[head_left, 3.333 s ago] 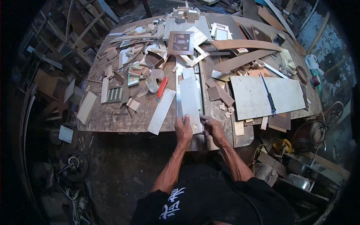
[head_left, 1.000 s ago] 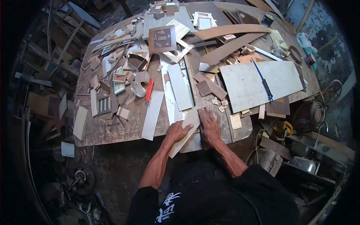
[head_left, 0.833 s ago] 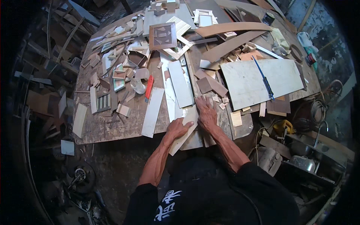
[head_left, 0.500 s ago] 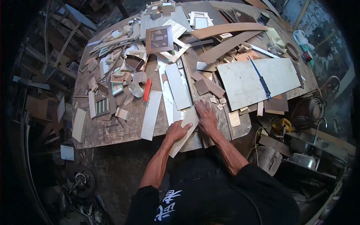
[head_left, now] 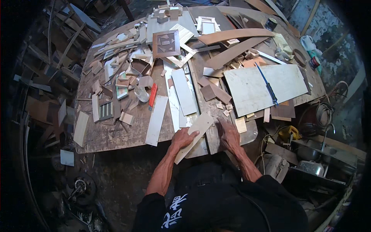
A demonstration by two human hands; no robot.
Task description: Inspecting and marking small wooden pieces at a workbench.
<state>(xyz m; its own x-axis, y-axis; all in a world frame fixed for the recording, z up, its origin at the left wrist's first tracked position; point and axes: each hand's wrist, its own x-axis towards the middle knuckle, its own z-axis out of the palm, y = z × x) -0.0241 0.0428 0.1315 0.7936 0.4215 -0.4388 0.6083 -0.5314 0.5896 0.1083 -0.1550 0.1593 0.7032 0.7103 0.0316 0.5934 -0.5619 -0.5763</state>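
My left hand (head_left: 183, 138) grips a pale narrow board (head_left: 201, 126) lying diagonally across the table's near edge, thumb on top. Just right of it, my right hand (head_left: 228, 133) is motion-blurred beside a long grooved strip (head_left: 213, 141); whether it touches or holds anything is unclear. Ahead are a whitish board (head_left: 183, 92) on a longer white piece and another white board (head_left: 156, 120) to the left. A red cutter-like tool (head_left: 153, 94) lies near these boards.
The worn table (head_left: 96, 137) carries several offcuts, small boxes, a square patterned frame (head_left: 166, 44) and curved boards (head_left: 232, 35). At right are a large pale panel (head_left: 262, 89) with a blue tool (head_left: 270, 87) on it and a metal sink (head_left: 317, 150). Wood scrap crowds the left.
My right hand has left the diagonal board's upper end and moved right. Earlier, both hands held a whitish board upright along the middle; a pale diagonal board is now under my left hand.
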